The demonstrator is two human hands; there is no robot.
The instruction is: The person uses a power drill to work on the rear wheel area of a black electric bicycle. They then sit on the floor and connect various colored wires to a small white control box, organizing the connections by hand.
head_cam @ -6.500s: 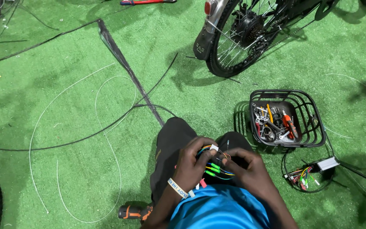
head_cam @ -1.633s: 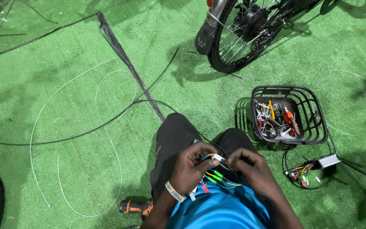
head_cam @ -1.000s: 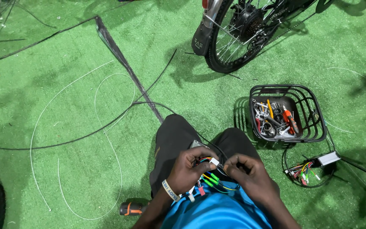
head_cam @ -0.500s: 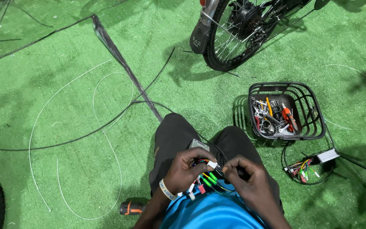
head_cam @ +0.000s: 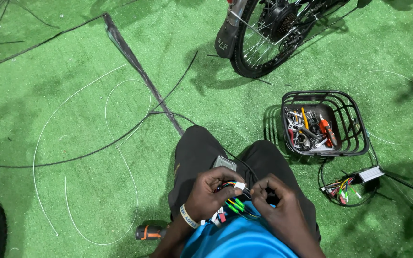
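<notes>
Both hands [head_cam: 237,196] pinch wire bundle [head_cam: 235,191] (axis left-right).

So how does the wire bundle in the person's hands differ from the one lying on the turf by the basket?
The held wire bundle sits in the lap, pinched between the left hand and right hand; the loose wire bundle lies untouched on the green turf below the black basket. The loose one visibly runs from a silver box; the held one's green plugs stand out. Both have multicoloured wires ending in connectors.

green artificial turf floor [head_cam: 72,57] – evenly lit – with soft shadows.
</notes>
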